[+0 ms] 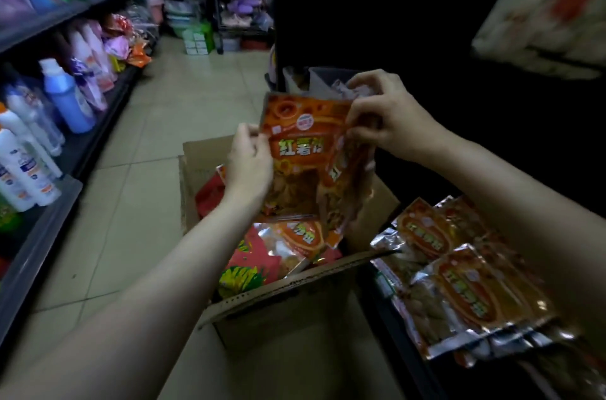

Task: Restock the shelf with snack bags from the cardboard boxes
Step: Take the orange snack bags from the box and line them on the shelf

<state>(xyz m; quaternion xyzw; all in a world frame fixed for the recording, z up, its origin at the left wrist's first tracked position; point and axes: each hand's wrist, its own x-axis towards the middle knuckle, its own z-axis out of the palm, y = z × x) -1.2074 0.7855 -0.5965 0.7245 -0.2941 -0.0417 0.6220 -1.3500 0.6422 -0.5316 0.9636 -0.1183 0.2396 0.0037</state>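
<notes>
The orange glossy plastic snack bag has a dark orange label with yellow-green characters in the middle, a picture of ring-shaped snacks at its top, and a clear lower part where pale brown pieces show through. A second bag of the same kind hangs just behind it on the right side, tilted and partly covered.

Under both bags stands an open brown cardboard box on the pale tiled floor. Inside the box lie more orange snack bags and red packets with green and yellow print. The near flap of the box is folded outward toward the camera. To the right of the box, a low dark shelf carries a pile of the same orange bags lying flat, overlapping each other. On the left side of the aisle, a grey metal shelf holds white and blue plastic bottles. The area behind the raised bags is very dark and its content cannot be told.

The raised bags are in the air above the box, between the two hands. The left hand pinches the left edge of the front bag with thumb and fingers. The right hand grips the upper right corner, with fingers curled over the top of the bags.
</notes>
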